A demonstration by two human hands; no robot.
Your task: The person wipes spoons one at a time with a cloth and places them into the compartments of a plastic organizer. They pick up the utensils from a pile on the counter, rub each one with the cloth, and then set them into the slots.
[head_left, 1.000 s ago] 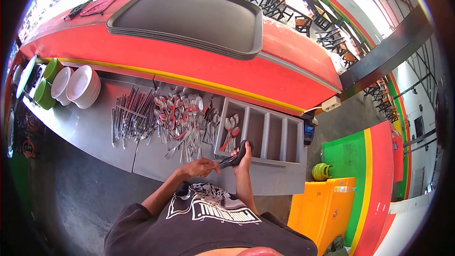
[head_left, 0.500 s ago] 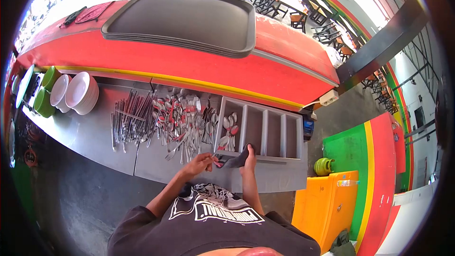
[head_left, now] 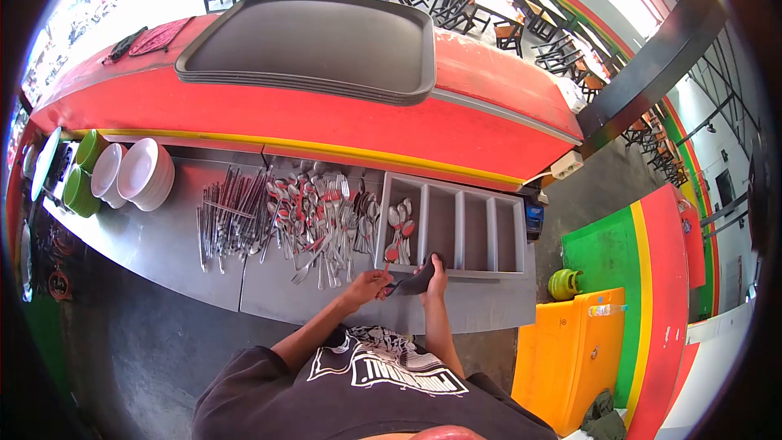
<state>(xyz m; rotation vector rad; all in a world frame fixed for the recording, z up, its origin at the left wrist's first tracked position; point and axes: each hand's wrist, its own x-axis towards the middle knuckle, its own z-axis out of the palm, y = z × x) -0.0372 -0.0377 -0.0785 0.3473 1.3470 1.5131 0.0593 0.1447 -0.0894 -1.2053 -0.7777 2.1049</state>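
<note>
My left hand (head_left: 371, 286) is closed on the handle of a spoon (head_left: 392, 254), whose bowl points up and away from me, reflecting red. A dark cloth (head_left: 414, 281) is gripped in my right hand (head_left: 435, 279), thumb upward, and stretches across to my left fingers. Both hands are at the front edge of a grey cutlery tray (head_left: 476, 274). Several spoons (head_left: 400, 220) lie in its leftmost compartment. Left of the tray is a loose pile of spoons and forks (head_left: 322, 224) on the metal counter (head_left: 285, 297).
Bundled chopsticks or thin utensils (head_left: 230, 216) lie left of the pile. White bowls (head_left: 147, 175) and green bowls (head_left: 80, 191) are stacked farther left. Brown serving trays (head_left: 309, 41) rest on the raised red ledge (head_left: 326, 118). An orange cabinet (head_left: 562, 358) stands at right.
My left hand has moved right with the spoon, closer to my right hand and the cloth. My right hand keeps its hold on the cloth near the tray. The view has shifted slightly.
</note>
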